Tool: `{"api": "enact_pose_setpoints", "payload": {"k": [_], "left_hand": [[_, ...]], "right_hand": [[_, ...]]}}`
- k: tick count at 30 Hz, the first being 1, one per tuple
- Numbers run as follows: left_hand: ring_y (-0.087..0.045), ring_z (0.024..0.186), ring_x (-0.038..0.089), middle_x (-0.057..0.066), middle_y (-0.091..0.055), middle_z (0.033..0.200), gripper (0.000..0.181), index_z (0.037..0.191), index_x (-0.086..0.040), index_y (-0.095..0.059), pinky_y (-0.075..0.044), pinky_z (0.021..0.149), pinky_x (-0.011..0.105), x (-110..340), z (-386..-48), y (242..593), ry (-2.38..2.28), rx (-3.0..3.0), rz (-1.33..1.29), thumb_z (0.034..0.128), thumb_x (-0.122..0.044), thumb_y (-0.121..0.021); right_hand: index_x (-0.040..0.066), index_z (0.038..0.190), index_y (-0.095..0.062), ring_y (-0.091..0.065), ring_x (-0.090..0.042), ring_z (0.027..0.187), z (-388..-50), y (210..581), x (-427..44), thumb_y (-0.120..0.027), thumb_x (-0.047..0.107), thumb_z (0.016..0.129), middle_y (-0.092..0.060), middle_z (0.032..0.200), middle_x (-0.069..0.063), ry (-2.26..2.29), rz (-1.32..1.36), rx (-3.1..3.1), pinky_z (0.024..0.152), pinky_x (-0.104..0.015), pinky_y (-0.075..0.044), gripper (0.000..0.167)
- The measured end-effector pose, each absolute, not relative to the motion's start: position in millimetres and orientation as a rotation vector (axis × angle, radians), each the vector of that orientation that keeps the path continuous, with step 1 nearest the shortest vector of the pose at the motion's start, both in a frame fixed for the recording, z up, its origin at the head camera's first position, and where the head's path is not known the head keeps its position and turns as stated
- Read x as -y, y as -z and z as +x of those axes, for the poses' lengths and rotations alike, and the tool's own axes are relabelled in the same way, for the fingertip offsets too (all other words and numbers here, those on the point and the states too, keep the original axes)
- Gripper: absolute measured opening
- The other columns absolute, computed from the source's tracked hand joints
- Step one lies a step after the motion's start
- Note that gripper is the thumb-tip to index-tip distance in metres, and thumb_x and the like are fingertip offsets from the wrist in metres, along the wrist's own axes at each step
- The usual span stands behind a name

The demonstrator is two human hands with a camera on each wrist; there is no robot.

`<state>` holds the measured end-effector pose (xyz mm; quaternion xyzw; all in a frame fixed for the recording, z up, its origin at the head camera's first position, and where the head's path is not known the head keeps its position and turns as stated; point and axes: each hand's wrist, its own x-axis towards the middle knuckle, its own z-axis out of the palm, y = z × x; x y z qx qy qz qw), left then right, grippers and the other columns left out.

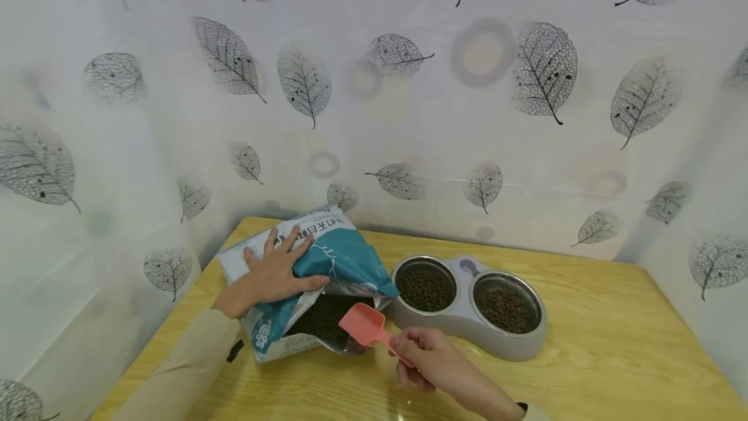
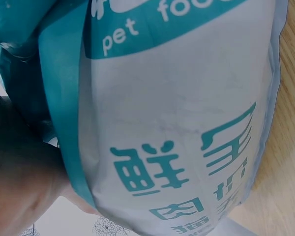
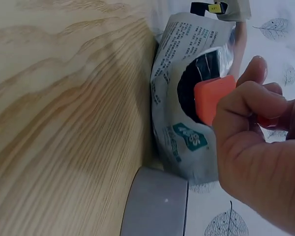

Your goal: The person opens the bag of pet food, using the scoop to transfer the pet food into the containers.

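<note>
A teal and white pet food bag [image 1: 345, 249] lies on the table with its open mouth toward the front right, dark contents showing inside. My left hand [image 1: 274, 275] rests on top of the bag, fingers spread. In the left wrist view the bag's printed side [image 2: 177, 103] fills most of the frame. My right hand [image 1: 429, 359] grips the handle of a coral-red scoop [image 1: 362, 323], whose blade is at the bag's mouth. The right wrist view shows the scoop [image 3: 211, 96] in front of the dark opening; whether it touches the bag I cannot tell.
Right of the bag stands a grey double feeder [image 1: 461, 317]. Its left steel bowl [image 1: 403, 265] and right steel bowl [image 1: 540, 317] both contain brown kibble. The wooden table [image 1: 613, 343] meets a leaf-patterned curtain [image 1: 409, 128] at the back and sides.
</note>
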<state>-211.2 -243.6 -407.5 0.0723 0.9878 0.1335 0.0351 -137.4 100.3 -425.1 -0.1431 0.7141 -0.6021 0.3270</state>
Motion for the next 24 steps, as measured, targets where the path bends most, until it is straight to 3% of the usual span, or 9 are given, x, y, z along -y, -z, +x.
{"api": "enact_pose_setpoints", "payload": {"k": [3,10,16,20,24], "left_hand": [[0.006,0.155,0.056,0.015,-0.007,0.174,0.105,0.166,-0.025,-0.021,0.0,0.099,0.094,245,-211,408,-0.415,-3.036,0.222,0.0852,-0.082,-0.054],[0.006,0.155,0.056,0.014,-0.007,0.174,0.105,0.166,-0.025,-0.02,0.0,0.099,0.094,243,-211,407,-0.414,-3.026,0.219,0.0854,-0.083,-0.054],[0.005,0.155,0.055,0.014,-0.007,0.174,0.105,0.166,-0.025,-0.021,-0.001,0.1,0.094,242,-210,408,-0.405,-3.029,0.215,0.0853,-0.083,-0.054],[0.005,0.155,0.055,0.014,-0.007,0.174,0.105,0.166,-0.025,-0.021,-0.001,0.1,0.094,243,-211,408,-0.401,-3.029,0.213,0.0849,-0.083,-0.054],[0.007,0.156,0.054,0.013,-0.005,0.174,0.106,0.166,-0.026,-0.019,0.0,0.1,0.093,243,-212,408,-0.406,-3.02,0.21,0.0845,-0.084,-0.054]], "right_hand": [[0.003,0.088,-0.061,-0.038,-0.006,0.043,-140,428,-87,-0.057,0.039,0.105,-0.062,0.06,0.001,1.572,-0.357,-1.917,0.041,-0.022,-0.031,0.039],[-0.003,0.085,-0.067,-0.041,-0.004,0.038,-143,434,-64,-0.061,0.034,0.102,-0.06,0.052,0.003,1.551,-0.339,-2.039,0.036,-0.02,-0.032,0.041],[0.009,0.066,-0.06,-0.04,-0.004,0.037,-147,434,-50,-0.06,0.031,0.102,-0.058,0.049,0.003,1.542,-0.309,-1.996,0.035,-0.02,-0.031,0.042],[0.009,0.067,-0.059,-0.04,-0.003,0.039,-149,434,-41,-0.059,0.028,0.103,-0.058,0.051,0.003,1.562,-0.305,-1.929,0.037,-0.019,-0.032,0.04],[0.002,0.075,-0.063,-0.042,-0.004,0.041,-148,436,-34,-0.057,0.026,0.105,-0.058,0.053,0.002,1.578,-0.312,-1.891,0.038,-0.018,-0.034,0.039]]}}
